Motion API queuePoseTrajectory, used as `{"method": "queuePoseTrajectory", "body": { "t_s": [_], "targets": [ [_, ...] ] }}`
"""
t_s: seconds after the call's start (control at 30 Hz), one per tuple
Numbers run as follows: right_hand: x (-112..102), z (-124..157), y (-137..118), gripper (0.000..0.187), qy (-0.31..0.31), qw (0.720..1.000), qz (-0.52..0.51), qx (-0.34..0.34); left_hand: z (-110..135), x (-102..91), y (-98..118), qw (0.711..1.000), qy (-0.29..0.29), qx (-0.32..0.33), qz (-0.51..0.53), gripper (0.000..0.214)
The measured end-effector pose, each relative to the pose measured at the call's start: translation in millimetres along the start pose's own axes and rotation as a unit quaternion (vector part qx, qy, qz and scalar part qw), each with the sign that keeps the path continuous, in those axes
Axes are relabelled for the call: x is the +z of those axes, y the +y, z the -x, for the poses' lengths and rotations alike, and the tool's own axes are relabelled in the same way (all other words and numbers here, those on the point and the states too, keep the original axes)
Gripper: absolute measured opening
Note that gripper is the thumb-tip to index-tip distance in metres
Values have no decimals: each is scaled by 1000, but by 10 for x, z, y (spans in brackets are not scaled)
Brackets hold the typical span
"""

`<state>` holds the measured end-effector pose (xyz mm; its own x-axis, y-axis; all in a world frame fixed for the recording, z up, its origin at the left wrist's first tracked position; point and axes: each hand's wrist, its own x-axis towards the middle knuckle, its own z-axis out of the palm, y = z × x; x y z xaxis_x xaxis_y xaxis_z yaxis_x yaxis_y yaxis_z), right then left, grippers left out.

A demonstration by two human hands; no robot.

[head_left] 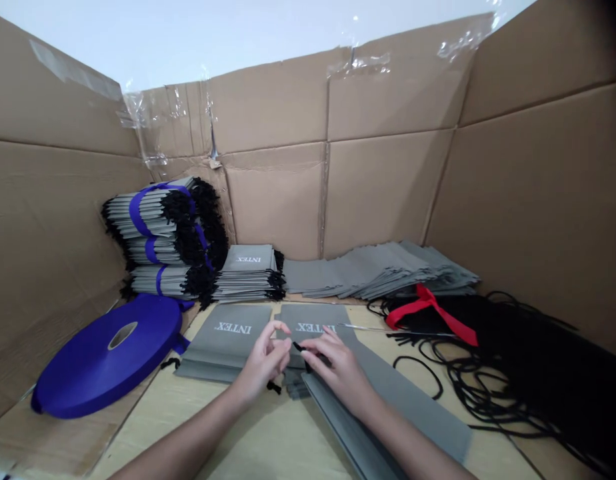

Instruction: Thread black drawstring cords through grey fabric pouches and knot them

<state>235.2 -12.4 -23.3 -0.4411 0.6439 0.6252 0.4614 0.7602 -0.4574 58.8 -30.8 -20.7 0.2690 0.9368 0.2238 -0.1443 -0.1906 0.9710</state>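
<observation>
Right hand (pixel 335 373) pinched the black cord end (pixel 299 347) over the grey INTEX bag (pixel 313 319), whose long axis ran toward lower right; left hand (pixel 262 361) curled just beside, grip unclear.

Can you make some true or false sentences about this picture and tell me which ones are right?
1. The blue ribbon roll lies on the table at the left. True.
2. The red ribbon lies on the black cords. True.
3. The right hand holds scissors. False: its fingers pinch a black cord end.
4. The stacked gray bags are tied with red ribbon. False: that ribbon is blue.
</observation>
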Motion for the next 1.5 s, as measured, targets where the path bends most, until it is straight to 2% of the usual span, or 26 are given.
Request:
{"method": "queuePoseTrajectory", "body": {
  "t_s": [0.1,0.2,0.27,0.37,0.47,0.53,0.63,0.77,0.87,0.97,1.13,1.23,1.37,1.5],
  "targets": [
    [-14,5,-30,14,-10,1000,4,2,10,-26,77,985,10,66,-157,27],
    [-30,14,-66,12,-31,999,28,-19,12,-59,132,948,20,131,-291,22],
    [-33,18,-92,11,-37,998,42,-30,18,-80,163,926,-1,157,-342,21],
    [-19,24,-127,6,-43,997,59,-37,36,-101,190,897,-44,176,-404,21],
    [7,31,-145,7,-37,995,81,-35,53,-90,175,886,-57,148,-435,24],
    [24,35,-146,8,-30,995,91,-31,56,-61,144,895,-61,116,-426,25],
    [43,32,-150,8,-27,997,76,-21,50,-5,90,925,-64,86,-363,30],
    [35,10,-202,8,-23,999,-21,27,45,42,48,981,-80,11,-178,35],
    [-1,0,-258,9,-38,986,-136,88,58,54,37,990,-124,-55,-37,37],
    [-32,3,-272,10,-63,968,-217,112,79,71,17,987,-130,-86,45,39],
    [-17,0,-206,21,-80,955,-260,119,92,98,-19,987,-103,-73,99,39],
    [10,-16,-189,26,-80,948,-283,121,77,74,1,982,-112,-78,129,39],
    [25,-30,-195,29,-86,949,-273,131,35,17,45,983,-132,-98,86,36],
    [35,-40,-172,29,-100,943,-285,143,0,-9,67,988,-106,-105,30,38]
  ]
}}
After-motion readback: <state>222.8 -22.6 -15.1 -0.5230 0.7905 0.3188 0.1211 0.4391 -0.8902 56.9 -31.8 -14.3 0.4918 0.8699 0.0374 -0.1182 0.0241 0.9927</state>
